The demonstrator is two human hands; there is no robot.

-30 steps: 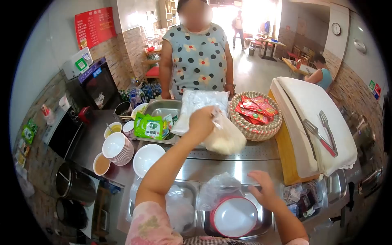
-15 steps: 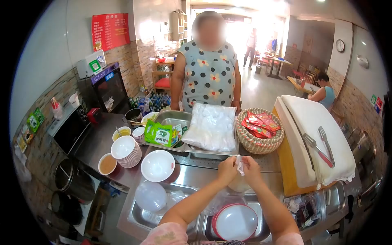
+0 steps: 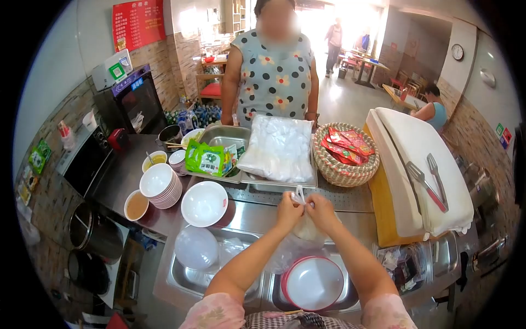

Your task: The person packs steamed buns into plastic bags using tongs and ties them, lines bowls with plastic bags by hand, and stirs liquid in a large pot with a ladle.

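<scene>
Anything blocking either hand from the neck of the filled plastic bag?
Nothing visible. The left hand and right hand both pinch the gathered neck of the plastic bag; the red-rimmed bowl sits nearer the wearer, not between.

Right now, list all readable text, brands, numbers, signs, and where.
"价格表": heading of the red wall poster; rows below too small.
Possibly "消毒柜": blue label on dark cabinet, blurred.
Green packets, red packets: print too small.
Green code square, right-wall signs: no readable words.
Wall clock: numerals too small.
White bowl: red mark illegible.
Grasped bag: no lettering visible.
</scene>
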